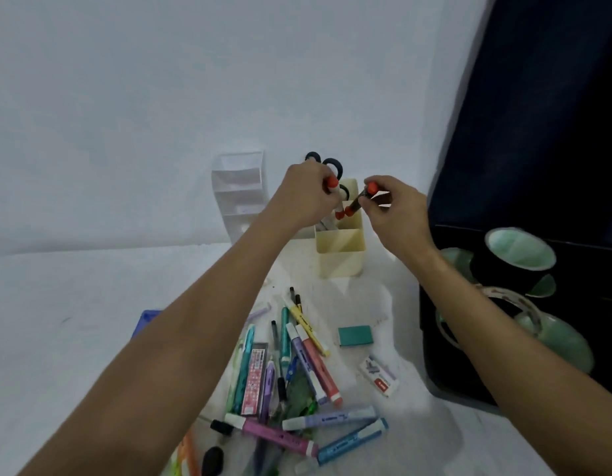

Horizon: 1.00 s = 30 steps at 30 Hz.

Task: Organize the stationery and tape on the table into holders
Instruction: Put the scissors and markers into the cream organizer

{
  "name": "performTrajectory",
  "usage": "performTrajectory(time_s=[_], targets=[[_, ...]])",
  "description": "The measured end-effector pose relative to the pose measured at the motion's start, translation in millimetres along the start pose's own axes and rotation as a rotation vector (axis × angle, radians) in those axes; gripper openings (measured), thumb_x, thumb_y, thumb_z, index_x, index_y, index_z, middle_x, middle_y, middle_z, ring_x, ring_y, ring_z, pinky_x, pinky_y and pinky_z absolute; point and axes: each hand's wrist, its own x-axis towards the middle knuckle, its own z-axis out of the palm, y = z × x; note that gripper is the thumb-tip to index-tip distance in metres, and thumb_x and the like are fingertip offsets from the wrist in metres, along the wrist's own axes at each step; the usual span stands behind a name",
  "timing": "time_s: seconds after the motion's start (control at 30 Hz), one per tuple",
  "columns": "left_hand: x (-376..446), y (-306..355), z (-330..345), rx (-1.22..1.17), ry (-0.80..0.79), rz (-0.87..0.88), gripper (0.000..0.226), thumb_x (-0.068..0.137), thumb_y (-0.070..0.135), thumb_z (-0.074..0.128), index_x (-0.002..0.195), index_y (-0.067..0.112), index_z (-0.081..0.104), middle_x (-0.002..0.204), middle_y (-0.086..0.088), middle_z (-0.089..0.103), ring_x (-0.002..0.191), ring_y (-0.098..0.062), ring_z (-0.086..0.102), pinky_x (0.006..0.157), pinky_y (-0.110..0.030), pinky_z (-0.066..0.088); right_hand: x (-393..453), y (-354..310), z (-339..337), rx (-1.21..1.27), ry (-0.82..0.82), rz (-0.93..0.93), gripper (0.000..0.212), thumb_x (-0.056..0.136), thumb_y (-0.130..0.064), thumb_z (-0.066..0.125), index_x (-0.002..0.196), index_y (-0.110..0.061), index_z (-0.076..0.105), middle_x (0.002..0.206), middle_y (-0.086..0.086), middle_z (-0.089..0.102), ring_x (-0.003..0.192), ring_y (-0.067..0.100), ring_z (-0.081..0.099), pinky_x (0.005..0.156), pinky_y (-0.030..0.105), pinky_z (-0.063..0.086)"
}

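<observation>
Above the cream holder [340, 250], the right hand [397, 209] pinches a dark, orange-capped marker [361, 198] tilted into it; the left hand [306, 194] grips a white orange-capped marker [334, 185]

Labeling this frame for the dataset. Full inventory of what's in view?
cream plastic compartment holder: 1, cream, back centre of table, under both hands
clear acrylic tiered organizer: 1, transparent, left of cream holder
black-handled scissors: 1, black, standing in holder behind left hand
red-capped markers: 2 held; white-bodied one, dark-bodied one
pile of pens and highlighters: many, mixed pastel colours, front centre
teal rectangular eraser: 1, right of pile
white boxed eraser: 1, white with red, front right
blue tray corner: 1, behind left forearm
black bin: 1, right edge
tape rolls: several in bin, black with green core, clear patterned
left hand: grips white marker
right hand: pinches dark marker
</observation>
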Motion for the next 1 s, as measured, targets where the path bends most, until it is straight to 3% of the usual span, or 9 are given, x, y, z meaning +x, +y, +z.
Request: performTrajectory(time_s=[0.17, 0.27, 0.4, 0.57, 0.63, 0.7, 0.8, 0.87, 1.0], targets=[[8.8, -11.3, 26.4, 0.053, -0.069, -0.013, 0.018, 0.085, 0.019, 0.056, 0.087, 0.007, 0.069, 0.084, -0.009, 0.068, 0.077, -0.022, 0.062, 0.073, -0.032, 0.052, -4.7, 22.0, 19.5, -0.106, -0.099, 0.003, 0.015, 0.088, -0.006, 0.062, 0.101, -0.004, 0.068, 0.094, 0.006, 0.069, 0.08, 0.015, 0.065, 0.075, 0.019, 0.052], [10.5, -18.9, 38.2, 0.084, -0.07, -0.02, 0.017, 0.084, 0.026, 0.061, 0.088, 0.011, 0.069, 0.089, -0.005, 0.067, 0.083, -0.022, 0.062, 0.078, -0.035, 0.052, -6.5, 28.4, 24.8, -0.118, -0.138, 0.002, 0.021, 0.09, -0.009, 0.061, 0.11, -0.006, 0.068, 0.099, 0.003, 0.069, 0.082, 0.012, 0.062, 0.074, 0.006, 0.044], [10.1, -25.9, 50.0, 0.146, -0.142, -0.055, 0.02, 0.082, 0.042, 0.066, 0.086, 0.022, 0.064, 0.075, 0.008, 0.049, 0.079, -0.019, 0.051, 0.075, -0.033, 0.043, -7.0, 30.9, 26.5, -0.045, -0.161, 0.041, 0.024, 0.091, -0.008, 0.061, 0.114, -0.006, 0.067, 0.093, -0.004, 0.064, 0.082, 0.008, 0.06, 0.07, -0.006, 0.039], [3.5, -31.0, 57.2, 0.162, -0.253, -0.054, 0.034, 0.096, 0.038, 0.049, 0.108, 0.01, 0.063, 0.101, -0.008, 0.055, 0.087, -0.023, 0.055, 0.073, -0.033, 0.045, -9.5, 34.5, 27.5, -0.053, -0.227, 0.031, 0.02, 0.092, -0.011, 0.06, 0.111, -0.005, 0.067, 0.1, 0.005, 0.069, 0.08, 0.008, 0.057, 0.068, -0.007, 0.036], [-0.2, -29.7, 58.5, 0.19, -0.249, -0.049, 0.036, 0.097, 0.032, 0.047, 0.121, 0.008, 0.055, 0.115, -0.014, 0.051, 0.094, -0.028, 0.055, 0.075, -0.033, 0.045, -10.9, 33.4, 26.7, -0.06, -0.271, 0.033, 0.021, 0.094, -0.017, 0.057, 0.112, -0.008, 0.066, 0.103, 0.008, 0.07, 0.081, 0.01, 0.057, 0.07, -0.004, 0.039], [-4.8, -27.3, 57.1, 0.222, -0.202, -0.064, 0.045, 0.093, 0.025, 0.05, 0.135, 0.011, 0.041, 0.123, -0.018, 0.043, 0.104, -0.033, 0.052, 0.083, -0.037, 0.046, -11.8, 32.7, 26.0, -0.091, -0.341, 0.061, 0.029, 0.097, -0.021, 0.054, 0.124, -0.014, 0.059, 0.111, 0.007, 0.067, 0.09, 0.013, 0.057, 0.085, 0.01, 0.047], [-12.3, -26.9, 49.6, 0.216, -0.163, -0.097, 0.053, 0.09, 0.02, 0.053, 0.14, 0.013, 0.037, 0.126, -0.018, 0.039, 0.111, -0.033, 0.047, 0.088, -0.04, 0.046, -11.9, 34.5, 26.1, -0.139, -0.504, 0.104, 0.065, 0.095, -0.011, 0.054, 0.151, -0.024, 0.023, 0.137, 0.004, 0.053, 0.118, 0.019, 0.053, 0.094, 0.018, 0.038], [-17.8, -31.0, 44.0, 0.186, -0.171, -0.1, 0.052, 0.088, 0.019, 0.055, 0.138, 0.013, 0.041, 0.126, -0.017, 0.04, 0.111, -0.033, 0.048, 0.088, -0.039, 0.046, -12.5, 35.8, 28.3, -0.129, -0.544, 0.092, 0.079, 0.092, -0.007, 0.055, 0.153, -0.027, 0.01, 0.138, 0.003, 0.051, 0.119, 0.019, 0.052, 0.092, 0.02, 0.039], [-29.2, -43.0, 30.5, 0.146, -0.184, -0.091, 0.054, 0.089, 0.02, 0.055, 0.14, 0.014, 0.041, 0.133, -0.015, 0.04, 0.115, -0.031, 0.05, 0.087, -0.033, 0.042, -11.2, 31.7, 28.4, -0.067, -0.411, 0.099, 0.064, 0.089, -0.002, 0.051, 0.147, -0.019, 0.032, 0.124, 0.005, 0.056, 0.111, 0.02, 0.054, 0.09, 0.028, 0.047]])
